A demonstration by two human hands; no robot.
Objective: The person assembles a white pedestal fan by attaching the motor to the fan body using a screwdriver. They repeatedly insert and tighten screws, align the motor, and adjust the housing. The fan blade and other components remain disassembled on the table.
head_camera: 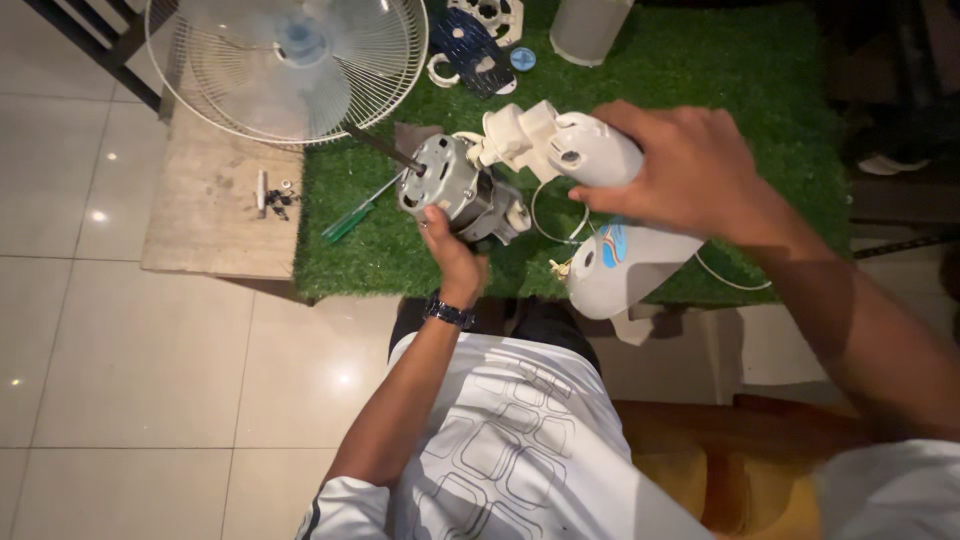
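My left hand (452,252), with a dark watch on the wrist, grips a grey metal fan motor (445,180) from below; its shaft points up-left toward the fan guard. My right hand (690,170) closes over a white plastic motor housing (560,145) right beside the motor. A second white housing shell with a blue sticker (620,265) hangs just under my right hand, joined by thin white wires (548,215). Both hands are above a green artificial grass mat (740,80).
A wire fan guard with translucent blades (290,65) lies at the top left, over a wooden board (210,230) with small screws (275,195). A green-handled screwdriver (352,218) lies on the mat. Dark blue plastic parts (470,45) and a white cylinder (590,25) sit at the top.
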